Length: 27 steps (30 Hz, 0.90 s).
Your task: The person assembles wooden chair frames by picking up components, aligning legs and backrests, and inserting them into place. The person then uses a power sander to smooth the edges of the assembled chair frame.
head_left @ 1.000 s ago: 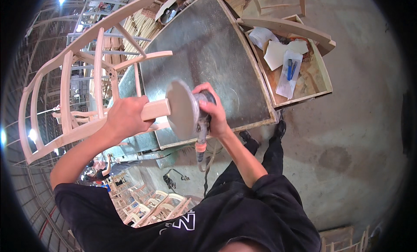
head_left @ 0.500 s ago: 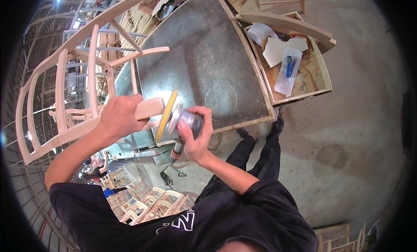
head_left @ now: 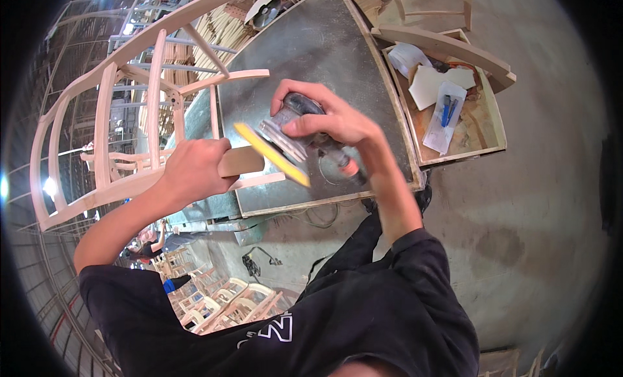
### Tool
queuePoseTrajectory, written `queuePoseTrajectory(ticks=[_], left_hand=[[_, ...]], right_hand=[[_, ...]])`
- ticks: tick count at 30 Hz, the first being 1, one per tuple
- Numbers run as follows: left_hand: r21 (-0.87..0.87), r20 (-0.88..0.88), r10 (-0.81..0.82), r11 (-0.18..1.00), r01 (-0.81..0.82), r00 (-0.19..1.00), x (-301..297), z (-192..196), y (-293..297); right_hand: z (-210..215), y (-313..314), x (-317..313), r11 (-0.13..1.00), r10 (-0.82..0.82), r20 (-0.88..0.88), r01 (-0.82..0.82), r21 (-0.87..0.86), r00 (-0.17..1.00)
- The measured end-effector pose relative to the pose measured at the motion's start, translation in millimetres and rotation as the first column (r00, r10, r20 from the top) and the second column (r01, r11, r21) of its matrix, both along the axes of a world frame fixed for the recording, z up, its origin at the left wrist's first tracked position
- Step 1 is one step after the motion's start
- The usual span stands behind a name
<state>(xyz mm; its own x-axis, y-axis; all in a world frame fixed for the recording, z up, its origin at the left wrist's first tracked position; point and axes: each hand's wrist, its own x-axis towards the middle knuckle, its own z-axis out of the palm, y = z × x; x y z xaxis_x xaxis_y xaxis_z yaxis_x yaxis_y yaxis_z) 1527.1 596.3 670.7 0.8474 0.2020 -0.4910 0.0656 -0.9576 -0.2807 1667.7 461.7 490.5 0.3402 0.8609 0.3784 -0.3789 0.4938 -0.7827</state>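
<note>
A pale wooden chair frame (head_left: 156, 98) with several slats lies on its side at the left, partly over the table. My left hand (head_left: 195, 170) is wrapped round one of its posts, near the post's squared end (head_left: 244, 162). In my right hand (head_left: 331, 114) is an air-powered orbital sander (head_left: 300, 106), gripped by its dark body. The sander's yellow-edged pad (head_left: 272, 155) is tilted and faces the post's end, close beside it. Whether pad and wood touch, I cannot tell.
A dark-topped worktable (head_left: 344, 59) lies beyond my hands. On its right side hangs a wooden tray (head_left: 500, 127) with blue-handled tools (head_left: 448, 111) and white pieces. Cables (head_left: 256, 260) lie on the floor. More chair frames (head_left: 227, 302) and a person (head_left: 152, 244) are at lower left.
My right hand has moved up and right with the sander, turning it so the pad now slants the other way. My left hand keeps its grip on the post; the whole view has shifted slightly.
</note>
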Motion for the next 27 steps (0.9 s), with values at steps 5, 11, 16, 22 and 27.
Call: queuePoseTrajectory(ticks=[5, 11, 16, 22, 27], left_hand=[[-0.048, -0.070, -0.063, 0.997, 0.060, 0.996, -10, 1, 15], [-0.022, -0.065, 0.012, 1.000, -0.013, 0.998, -3, 1, 4], [-0.022, -0.048, -0.017, 1.000, 0.016, 0.999, -3, -4, 3], [-0.005, 0.016, 0.007, 1.000, -0.007, 1.000, -5, -2, 0], [0.001, 0.054, -0.024, 1.000, 0.024, 0.998, -10, 1, -3]], right_hand=[[48, -45, -19, 0.918, -0.335, 0.569, 0.396, 0.018, 0.751], [50, -67, -102, 0.634, -0.604, 0.597, 0.772, -0.041, 0.528], [43, -66, -123, 0.585, -0.671, 0.496, 0.804, -0.101, 0.551], [41, -50, -70, 0.634, -0.624, 0.454, 0.751, -0.182, 0.636], [27, -67, -101, 0.751, -0.556, 0.290, 0.621, -0.227, 0.779]])
